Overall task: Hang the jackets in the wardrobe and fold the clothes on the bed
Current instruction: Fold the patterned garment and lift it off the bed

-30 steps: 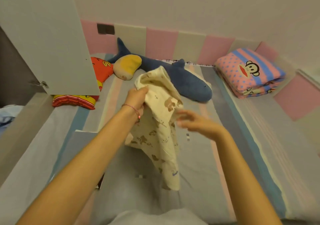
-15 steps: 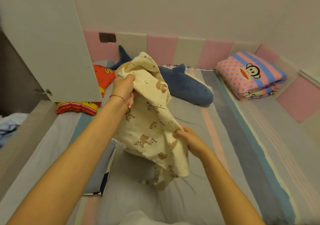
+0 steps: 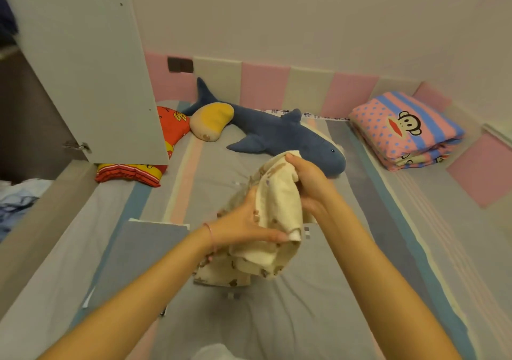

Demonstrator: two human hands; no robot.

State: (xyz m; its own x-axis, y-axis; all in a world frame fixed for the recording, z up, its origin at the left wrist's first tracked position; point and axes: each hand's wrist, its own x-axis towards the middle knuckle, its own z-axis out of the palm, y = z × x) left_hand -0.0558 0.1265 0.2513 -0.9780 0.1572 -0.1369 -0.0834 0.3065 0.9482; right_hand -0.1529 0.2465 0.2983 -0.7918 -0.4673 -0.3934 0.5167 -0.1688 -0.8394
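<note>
L hand (image 3: 240, 225), R hand (image 3: 311, 182) grip cream garment (image 3: 278, 203), blue clothes (image 3: 18, 202) prob. in wardrobe (image 3: 30, 116)

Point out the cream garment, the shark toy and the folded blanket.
cream garment (image 3: 279, 202), head view, on its bunched middle.
shark toy (image 3: 277, 135), head view, on its blue body.
folded blanket (image 3: 401, 127), head view, on its top face.

A child's bedroom at home — a striped bed (image 3: 388, 221) with padded pink wall panels (image 3: 263, 88), a plush shark (image 3: 277, 135), a folded cartoon quilt (image 3: 407, 130) and a wardrobe door (image 3: 88, 63).
</note>
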